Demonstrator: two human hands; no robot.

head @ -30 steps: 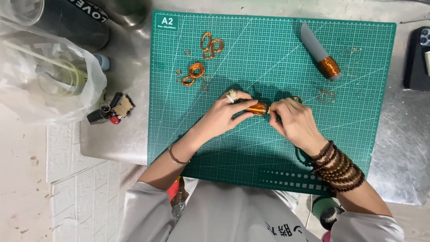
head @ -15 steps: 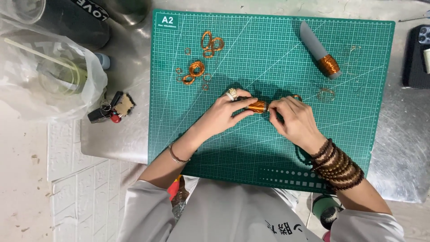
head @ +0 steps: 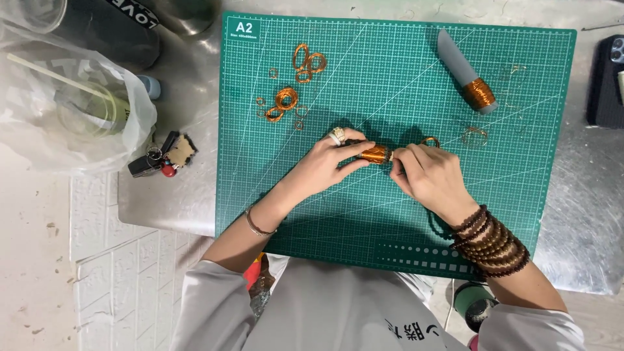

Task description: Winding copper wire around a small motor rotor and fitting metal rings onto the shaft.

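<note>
Mid-mat, well clear of the green cutting mat's (head: 390, 78) edges, the left hand (head: 328, 164) fingers grip a glossy copper wire coil (head: 376, 154). The right hand (head: 429, 174) fingers pinch its end. Loose wire rings (head: 286, 99) lie apart, toward the far-left corner.

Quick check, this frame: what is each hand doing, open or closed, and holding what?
Left hand: closed on the copper wire coil, pinching it over the cutting mat.
Right hand: fingers curled at the coil's end; actual grip cannot be told.
</note>
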